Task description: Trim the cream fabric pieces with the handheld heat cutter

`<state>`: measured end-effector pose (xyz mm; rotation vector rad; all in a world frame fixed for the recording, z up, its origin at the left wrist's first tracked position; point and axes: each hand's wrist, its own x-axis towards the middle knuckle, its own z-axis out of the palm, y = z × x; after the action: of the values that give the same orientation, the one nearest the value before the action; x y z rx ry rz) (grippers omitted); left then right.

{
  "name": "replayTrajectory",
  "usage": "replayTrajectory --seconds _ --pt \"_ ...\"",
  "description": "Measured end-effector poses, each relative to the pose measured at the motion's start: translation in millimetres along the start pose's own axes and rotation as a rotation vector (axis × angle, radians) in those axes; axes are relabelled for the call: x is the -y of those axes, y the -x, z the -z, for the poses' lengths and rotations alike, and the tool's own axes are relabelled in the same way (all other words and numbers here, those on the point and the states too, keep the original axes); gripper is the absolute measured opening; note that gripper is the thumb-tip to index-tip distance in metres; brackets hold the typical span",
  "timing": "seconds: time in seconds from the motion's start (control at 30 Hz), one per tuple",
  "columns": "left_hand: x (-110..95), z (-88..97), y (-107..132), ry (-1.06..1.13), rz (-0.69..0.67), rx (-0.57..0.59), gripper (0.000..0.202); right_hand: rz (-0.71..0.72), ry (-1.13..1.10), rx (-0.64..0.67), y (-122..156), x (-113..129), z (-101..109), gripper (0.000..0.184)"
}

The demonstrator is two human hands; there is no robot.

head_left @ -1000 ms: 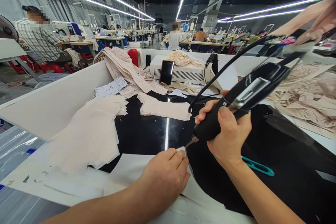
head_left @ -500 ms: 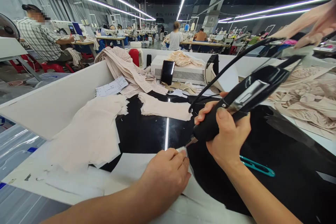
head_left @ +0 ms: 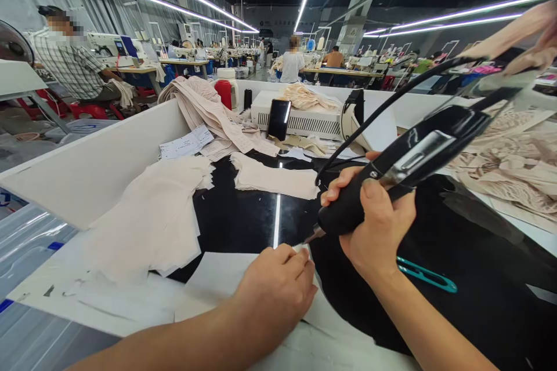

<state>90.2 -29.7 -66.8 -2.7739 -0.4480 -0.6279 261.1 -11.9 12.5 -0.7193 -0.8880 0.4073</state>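
Note:
My right hand is wrapped round a black corded hand tool with a silver lever and a narrow metal tip. The tool slants down to the left, and its tip reaches the fingertips of my left hand. Those fingers are curled and pressed together on a small pale fabric piece, mostly hidden under them. Beneath my left hand lies a white sheet. A pale pink fabric stack spreads to the left, and a smaller fabric stack lies behind my hands.
The black glossy tabletop has white side walls. Thread snips with a teal handle lie right of my forearm. A phone leans on a vented white box. A blurred hand appears upper right. Co-workers sit beyond.
The rear of the tool has swung slightly to the right, its tip still by my left fingers. At far left, a seated co-worker's arm has lowered.

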Motion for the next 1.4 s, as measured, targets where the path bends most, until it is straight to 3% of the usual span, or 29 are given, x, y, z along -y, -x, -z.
replayTrajectory --seconds 0.27,0.63,0.73,0.9,1.03,1.2,1.4 --pt "0.2 1.4 -1.6 -0.019 0.004 -0.06 0.031 0.014 -0.014 0.061 5.5 -4.7 0.5 0.043" --pt "3.9 2.2 -2.0 0.051 -0.005 -0.021 0.019 0.035 0.032 0.073 2.2 -7.9 2.2 0.043" --pt "14.6 6.1 -3.8 0.112 -0.02 0.008 0.017 0.047 0.028 0.051 -3.1 0.2 0.9 0.045" --pt "47.0 14.1 6.0 0.177 0.127 0.097 0.02 0.071 0.039 -0.009 -4.4 23.2 11.1 0.039" --pt "64.1 24.2 21.1 0.122 0.133 -0.016 0.027 0.074 0.04 -0.002 4.5 31.2 27.7 0.035" --pt "46.5 33.3 22.6 0.166 0.021 -0.109 0.024 0.062 0.034 0.014 11.0 27.8 33.5 0.038" --pt "17.9 23.5 9.8 0.221 -0.032 -0.089 0.019 0.065 0.034 0.026 13.3 23.4 29.2 0.041"
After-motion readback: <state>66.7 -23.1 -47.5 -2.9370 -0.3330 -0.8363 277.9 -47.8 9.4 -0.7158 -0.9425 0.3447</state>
